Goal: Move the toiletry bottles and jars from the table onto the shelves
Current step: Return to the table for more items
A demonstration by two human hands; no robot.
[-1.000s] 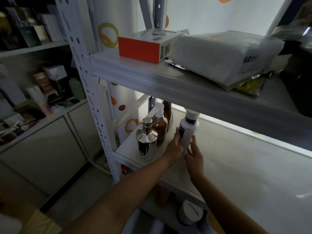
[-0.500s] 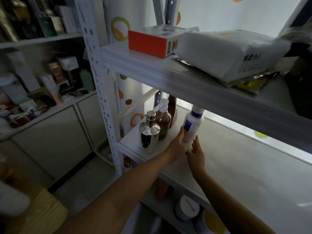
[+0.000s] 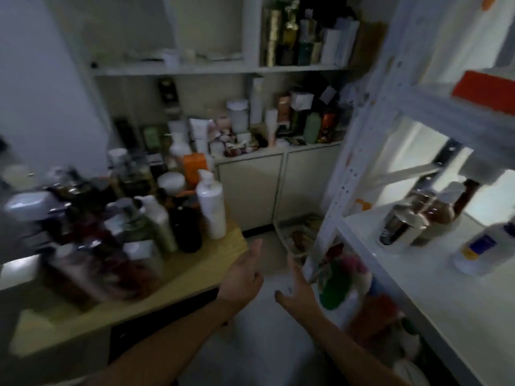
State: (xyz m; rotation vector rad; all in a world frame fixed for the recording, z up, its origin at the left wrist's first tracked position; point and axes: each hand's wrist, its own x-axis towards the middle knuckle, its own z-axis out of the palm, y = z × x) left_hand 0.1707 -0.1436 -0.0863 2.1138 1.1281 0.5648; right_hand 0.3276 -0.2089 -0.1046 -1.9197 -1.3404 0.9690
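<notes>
Frame is motion-blurred; small labels unreadable.

White metal shelving rack (image 3: 343, 174) fills the right side, its perforated upright running from top to floor. Its lit middle shelf (image 3: 418, 277) carries three task items, all upright: a chrome pump dispenser (image 3: 401, 228) nearest the upright, an amber pump bottle (image 3: 441, 210) just behind and touching it as far as can be told, and a white bottle with a blue label (image 3: 483, 247) set apart to the right, closer to the shelf's front edge. An orange box (image 3: 486, 90) sits on the shelf above.

Back wall: built-in cabinet (image 3: 250, 188) with its ledge crowded with boxes and tubes (not sorted further, too blurred).

Left: wooden table (image 3: 200, 270), its top packed with the remaining bottles and jars. Identifiable ones: tall white pump bottle (image 3: 211, 208) at the table's far right corner, black bottle (image 3: 187, 228) just beside it, olive pump bottle (image 3: 160, 224) next along, white-lidded jar (image 3: 170, 183) behind them.

Left hand (image 3: 243, 274) is off the table's right edge, thumb up, fingers loose, holding nothing. Right hand (image 3: 296, 289) is near it, close to the rack's front, fingers spread, holding nothing. Both hang above the floor between table and rack, touching neither.
</notes>
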